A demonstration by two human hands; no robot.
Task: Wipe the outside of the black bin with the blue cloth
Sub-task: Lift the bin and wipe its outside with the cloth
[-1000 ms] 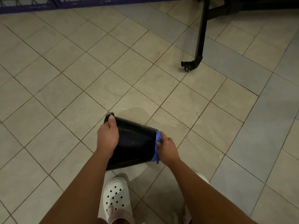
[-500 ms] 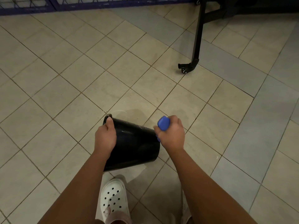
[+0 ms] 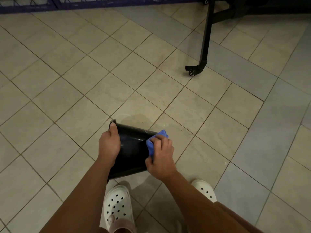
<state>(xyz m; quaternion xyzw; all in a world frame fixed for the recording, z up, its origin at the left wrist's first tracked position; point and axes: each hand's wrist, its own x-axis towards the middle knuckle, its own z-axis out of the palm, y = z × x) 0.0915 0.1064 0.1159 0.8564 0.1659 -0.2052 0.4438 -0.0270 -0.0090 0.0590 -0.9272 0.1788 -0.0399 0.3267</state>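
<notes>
Both hands work the black bin [image 3: 133, 148], held tipped above the white clogs [image 3: 117, 206]: left hand [image 3: 109, 145] clamps its rim to steady it, right hand [image 3: 161, 158] presses the bunched blue cloth [image 3: 155, 140] against its side.

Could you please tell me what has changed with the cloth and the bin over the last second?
The right hand carried the blue cloth from the bin's end up over its far edge, and now presses it onto the upper side of the black bin. The left hand kept its grip near the rim, and the bin stayed tilted on its side.
</notes>
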